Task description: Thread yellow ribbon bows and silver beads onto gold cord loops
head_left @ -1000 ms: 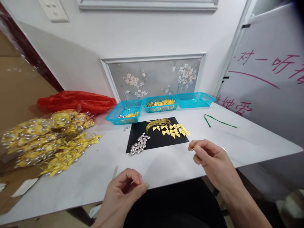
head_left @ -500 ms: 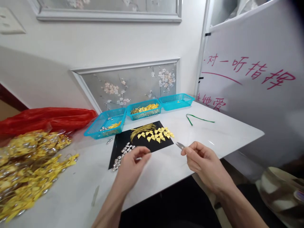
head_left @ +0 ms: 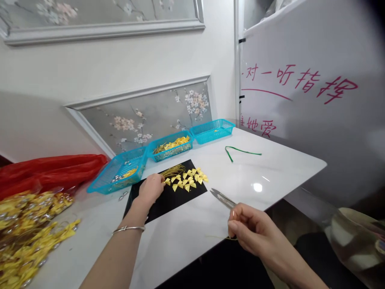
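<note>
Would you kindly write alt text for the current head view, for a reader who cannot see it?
A person's left hand reaches across a black mat to gold strands and yellow pieces; the right hand pinches a thin strand near metal snips. Three blue baskets stand at the back of the white table, with yellow-and-silver bundles at left.

Black mat (head_left: 172, 203), yellow petals (head_left: 187, 187), turquoise baskets (head_left: 207, 138)

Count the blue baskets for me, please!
3. The left basket sits nearest the red plastic, the middle basket holds a yellow heap, and the right basket is nearest the white board. None looks hidden.
</note>
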A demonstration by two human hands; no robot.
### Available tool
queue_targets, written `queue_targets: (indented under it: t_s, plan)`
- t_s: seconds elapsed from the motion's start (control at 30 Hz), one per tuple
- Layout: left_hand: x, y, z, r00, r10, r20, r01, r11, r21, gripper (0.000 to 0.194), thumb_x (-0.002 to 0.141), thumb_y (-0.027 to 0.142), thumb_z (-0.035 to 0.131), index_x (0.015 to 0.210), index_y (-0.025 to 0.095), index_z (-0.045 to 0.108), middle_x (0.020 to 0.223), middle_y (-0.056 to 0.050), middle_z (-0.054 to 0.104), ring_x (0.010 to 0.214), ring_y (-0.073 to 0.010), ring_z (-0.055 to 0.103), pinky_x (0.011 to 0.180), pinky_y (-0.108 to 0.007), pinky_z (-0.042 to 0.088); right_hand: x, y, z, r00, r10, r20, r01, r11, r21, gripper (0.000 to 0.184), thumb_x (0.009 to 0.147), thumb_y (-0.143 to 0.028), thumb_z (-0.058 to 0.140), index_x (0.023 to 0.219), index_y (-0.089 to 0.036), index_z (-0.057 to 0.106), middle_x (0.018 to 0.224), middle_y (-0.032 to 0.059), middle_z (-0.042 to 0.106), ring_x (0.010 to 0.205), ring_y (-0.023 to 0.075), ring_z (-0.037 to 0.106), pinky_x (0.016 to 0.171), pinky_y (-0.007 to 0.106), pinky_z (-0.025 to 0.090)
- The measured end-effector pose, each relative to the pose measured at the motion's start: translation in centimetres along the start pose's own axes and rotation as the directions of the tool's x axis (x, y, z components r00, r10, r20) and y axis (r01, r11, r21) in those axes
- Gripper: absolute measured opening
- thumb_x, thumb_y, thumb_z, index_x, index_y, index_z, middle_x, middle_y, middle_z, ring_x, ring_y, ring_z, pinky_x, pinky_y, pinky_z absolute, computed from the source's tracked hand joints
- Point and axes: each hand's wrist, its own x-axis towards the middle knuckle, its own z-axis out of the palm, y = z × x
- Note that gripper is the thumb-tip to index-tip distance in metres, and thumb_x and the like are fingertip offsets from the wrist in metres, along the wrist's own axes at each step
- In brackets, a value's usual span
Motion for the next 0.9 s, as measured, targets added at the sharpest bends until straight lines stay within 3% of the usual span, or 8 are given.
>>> queue_targets:
  t_s: [0.17, 0.27, 0.37, 0.47, 0.57, 0.67, 0.77, 0.9]
  plan:
    - [-0.7, 0.9, 0.0, 0.996, -0.086, -0.01, 0.081, 0.967, -0.244, 0.036, 0.093, 0.032, 0.065, 0.126, 0.02, 0.061, 0.129, -0.011, 0.063, 0.107, -0.0265, 0.065, 0.087, -0.047, 0.056, 0.1, -0.3, -0.3, 0.999, 0.003, 0.032, -0.003, 1.0, -0.01, 0.034, 0.092, -0.048, 0.062, 0.078, -0.018, 0.054, 0.062, -0.0052, 0.046, 0.049, 0.0058, 0.028, 0.045, 0.021, 0.018]
    - [-3.1, 2.0, -0.6, 0.994, -0.108, 0.031, 0.11, 0.872, -0.476, 0.032, 0.093, 0.033, 0.064, 0.122, 0.019, 0.063, 0.125, -0.009, 0.065, 0.104, -0.0259, 0.066, 0.085, -0.045, 0.057, 0.3, -0.4, 0.2, 1.0, -0.017, 0.01, 0.017, 1.0, 0.026, 0.025, 0.094, -0.044, 0.06, 0.096, -0.02, 0.055, 0.066, -0.0048, 0.051, 0.05, 0.0069, 0.03, 0.045, 0.02, 0.02]
    - [-8.3, 3.2, -0.6, 0.991, -0.104, 0.089, 0.135, 0.673, -0.727, 0.025, 0.091, 0.035, 0.067, 0.106, 0.015, 0.067, 0.105, -0.007, 0.07, 0.091, -0.0212, 0.068, 0.078, -0.041, 0.058, 0.8, -0.8, 1.2, 0.995, -0.085, -0.05, 0.086, 0.996, 0.023, 0.02, 0.098, -0.037, 0.055, 0.111, -0.024, 0.049, 0.068, -0.0061, 0.052, 0.053, 0.0086, 0.034, 0.048, 0.02, 0.026]
    - [-14.6, 4.3, 0.0, 0.982, -0.148, 0.117, 0.17, 0.42, -0.892, 0.032, 0.07, 0.048, 0.082, 0.082, 0.02, 0.073, 0.089, -0.004, 0.072, 0.085, -0.0199, 0.067, 0.072, -0.032, 0.058, 1.3, -1.5, 2.6, 0.979, -0.198, -0.039, 0.194, 0.976, -0.098, 0.01, 0.097, -0.03, 0.053, 0.098, -0.021, 0.058, 0.07, -0.004, 0.055, 0.056, 0.0087, 0.039, 0.05, 0.021, 0.032]
    - [-19.2, 5.2, 0.4, 0.967, -0.196, 0.161, 0.209, 0.256, -0.944, 0.031, 0.063, 0.048, 0.088, 0.082, 0.025, 0.078, 0.093, -0.003, 0.074, 0.082, -0.0182, 0.066, 0.066, -0.027, 0.058, 1.5, -2.2, 4.4, 0.969, -0.246, 0.007, 0.244, 0.958, -0.148, 0.015, 0.094, -0.028, 0.056, 0.087, -0.019, 0.066, 0.072, -0.0021, 0.058, 0.058, 0.009, 0.045, 0.052, 0.02, 0.036]
    - [-21.1, 5.3, 0.5, 0.952, -0.202, 0.23, 0.255, 0.108, -0.961, 0.026, 0.062, 0.04, 0.091, 0.08, 0.026, 0.08, 0.089, -0.002, 0.075, 0.076, -0.0156, 0.064, 0.068, -0.026, 0.058, 1.4, -2.6, 6.2, 0.977, -0.192, 0.093, 0.2, 0.976, -0.082, 0.012, 0.091, -0.03, 0.063, 0.086, -0.018, 0.065, 0.069, -0.0029, 0.061, 0.058, 0.0093, 0.053, 0.053, 0.02, 0.041]
    - [-21.6, 4.8, 0.5, 0.954, -0.144, 0.264, 0.277, 0.076, -0.958, 0.022, 0.063, 0.039, 0.091, 0.078, 0.025, 0.08, 0.075, 0.0, 0.071, 0.069, -0.0143, 0.062, 0.07, -0.025, 0.058, 1.2, -2.8, 7.5, 0.964, -0.22, 0.148, 0.235, 0.967, -0.093, 0.009, 0.09, -0.023, 0.063, 0.084, -0.017, 0.065, 0.07, -0.0016, 0.064, 0.06, 0.0107, 0.061, 0.057, 0.02, 0.047]
    - [-22.2, 4.6, 0.0, 0.936, -0.178, 0.304, 0.311, 0.014, -0.95, 0.033, 0.056, 0.039, 0.094, 0.084, 0.028, 0.081, 0.085, -0.001, 0.075, 0.076, -0.0182, 0.067, 0.07, -0.026, 0.06, 1.1, -2.9, 7.7, 0.891, -0.43, 0.143, 0.454, 0.847, -0.278, 0.014, 0.09, -0.01, 0.059, 0.08, -0.017, 0.066, 0.072, -0.0006, 0.063, 0.066, 0.0106, 0.06, 0.063, 0.02, 0.048]
